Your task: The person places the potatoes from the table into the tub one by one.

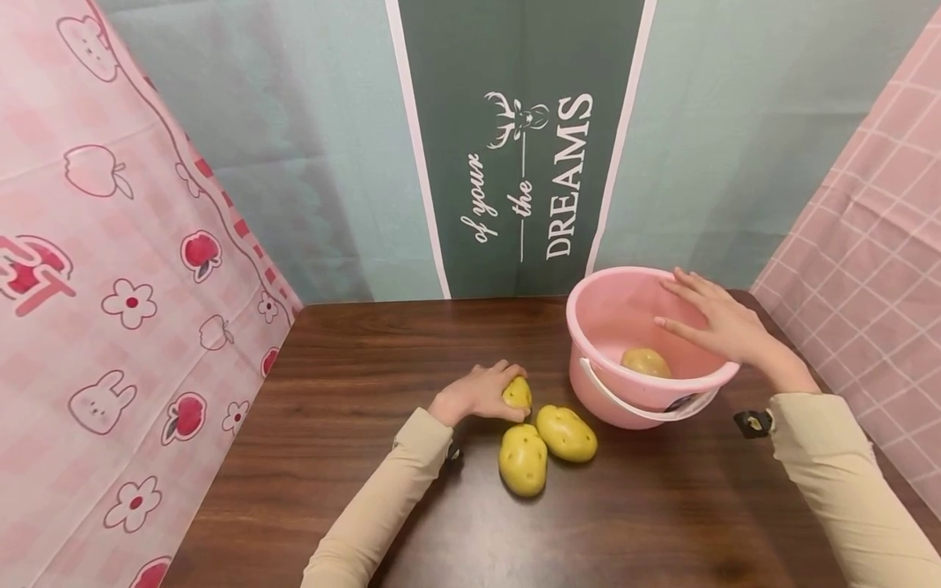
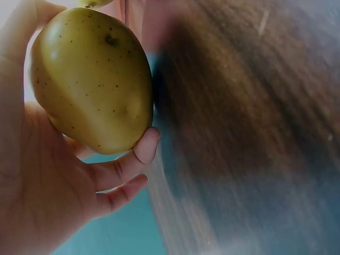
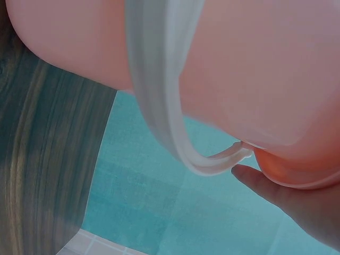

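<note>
**Left hand (image 1: pixel 481 394) round a potato (image 1: pixel 518 395), right hand (image 1: pixel 716 322) at the bucket (image 1: pixel 603 318)**

Head view: on the brown table (image 1: pixel 331 490), the left hand curls its fingers and thumb round the potato, just beside the front potato (image 1: pixel 524 461) and the side potato (image 1: pixel 567 434). Those two lie close together, to the left of the pink bucket and nearer the person. The bucket stands upright on the table's right part, with an inside potato (image 1: pixel 645 362). The right hand is spread at the bucket's right rim, fingers nearly straight, thumb reaching over the opening; how firmly it rests there I cannot tell.

Left wrist view: the gripped potato is smooth and dark-specked, one fingertip against its lower end. Whether it touches the table is unclear.

Right wrist view: the bucket's wall fills much of the view, crossed by the pale handle (image 3: pixel 151 95). A straight finger lies along the rim, its tip just beside the handle's end.
</note>
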The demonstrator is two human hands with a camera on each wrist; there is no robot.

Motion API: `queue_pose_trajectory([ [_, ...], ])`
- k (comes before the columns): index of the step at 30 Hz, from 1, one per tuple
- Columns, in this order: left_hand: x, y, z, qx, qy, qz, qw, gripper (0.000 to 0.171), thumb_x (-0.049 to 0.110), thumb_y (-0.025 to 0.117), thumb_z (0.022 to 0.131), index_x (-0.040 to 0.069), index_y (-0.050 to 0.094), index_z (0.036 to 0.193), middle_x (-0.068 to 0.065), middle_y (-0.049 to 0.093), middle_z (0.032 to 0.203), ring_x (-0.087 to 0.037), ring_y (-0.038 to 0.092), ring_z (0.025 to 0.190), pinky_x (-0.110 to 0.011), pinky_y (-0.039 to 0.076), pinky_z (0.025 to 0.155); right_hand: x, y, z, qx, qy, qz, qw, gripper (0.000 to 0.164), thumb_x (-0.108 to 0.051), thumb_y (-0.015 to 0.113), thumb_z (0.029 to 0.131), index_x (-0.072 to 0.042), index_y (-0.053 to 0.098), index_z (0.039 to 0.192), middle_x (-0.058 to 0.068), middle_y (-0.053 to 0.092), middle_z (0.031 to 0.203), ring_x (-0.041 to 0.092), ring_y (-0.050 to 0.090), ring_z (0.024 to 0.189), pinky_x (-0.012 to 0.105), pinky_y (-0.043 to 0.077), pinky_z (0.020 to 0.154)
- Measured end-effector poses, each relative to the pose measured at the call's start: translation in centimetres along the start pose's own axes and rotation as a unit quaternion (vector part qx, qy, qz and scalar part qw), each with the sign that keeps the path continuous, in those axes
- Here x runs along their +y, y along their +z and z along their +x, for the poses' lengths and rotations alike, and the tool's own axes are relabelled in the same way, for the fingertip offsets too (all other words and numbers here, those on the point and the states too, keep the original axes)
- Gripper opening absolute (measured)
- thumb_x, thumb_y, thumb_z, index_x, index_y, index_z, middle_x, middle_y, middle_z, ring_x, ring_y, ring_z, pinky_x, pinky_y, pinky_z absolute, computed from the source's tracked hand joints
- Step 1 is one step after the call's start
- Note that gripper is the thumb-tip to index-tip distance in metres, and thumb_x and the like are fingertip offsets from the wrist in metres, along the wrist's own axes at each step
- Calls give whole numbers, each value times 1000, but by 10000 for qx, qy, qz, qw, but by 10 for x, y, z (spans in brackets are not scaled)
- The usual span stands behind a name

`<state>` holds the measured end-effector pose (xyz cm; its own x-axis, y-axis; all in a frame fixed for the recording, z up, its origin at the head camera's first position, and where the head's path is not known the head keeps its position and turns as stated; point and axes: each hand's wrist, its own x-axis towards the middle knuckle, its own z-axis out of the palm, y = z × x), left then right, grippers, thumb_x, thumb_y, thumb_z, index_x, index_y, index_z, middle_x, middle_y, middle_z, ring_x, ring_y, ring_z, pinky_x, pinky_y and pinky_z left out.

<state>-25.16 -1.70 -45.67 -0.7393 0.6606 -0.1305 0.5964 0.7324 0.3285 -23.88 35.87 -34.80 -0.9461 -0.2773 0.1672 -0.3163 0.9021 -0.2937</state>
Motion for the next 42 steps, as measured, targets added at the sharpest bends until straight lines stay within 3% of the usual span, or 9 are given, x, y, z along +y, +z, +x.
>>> queue_pose_trajectory([
  [9, -1, -8, 0, 281, 126, -35, 9995, 64, 57, 62, 73, 25, 46, 126, 3, 47, 106, -10, 50, 85, -40, 37, 89, 1, -1, -3, -63, 23, 15, 10000, 70, -44, 61, 85, -17, 34, 144, 9, 17, 154, 35, 14, 140, 71, 25, 88],
  [18, 3, -21, 1, 652, 356, 3, 9972, 65, 55, 63, 73, 25, 45, 127, 4, 47, 110, -7, 52, 86, -41, 32, 94, 0, 0, -3, -72, 5, 83, 9999, 69, -43, 61, 86, -16, 35, 144, 10, 17, 154, 35, 13, 140, 70, 24, 90],
  [28, 10, -38, 0, 1272, 798, 75, 9886, 65, 54, 63, 72, 25, 45, 128, 8, 45, 110, -4, 49, 91, -39, 29, 95, -3, -1, 0, -68, 5, 105, 9999, 68, -43, 60, 86, -14, 36, 143, 10, 17, 154, 35, 13, 140, 70, 23, 92],
  [42, 16, -49, 2, 1740, 1139, 274, 9778, 68, 54, 63, 71, 25, 45, 130, 8, 46, 116, -3, 48, 98, -39, 30, 95, 0, -2, 1, -69, -19, 122, 9999, 69, -44, 61, 85, -16, 35, 143, 10, 17, 154, 34, 11, 141, 70, 22, 92],
])
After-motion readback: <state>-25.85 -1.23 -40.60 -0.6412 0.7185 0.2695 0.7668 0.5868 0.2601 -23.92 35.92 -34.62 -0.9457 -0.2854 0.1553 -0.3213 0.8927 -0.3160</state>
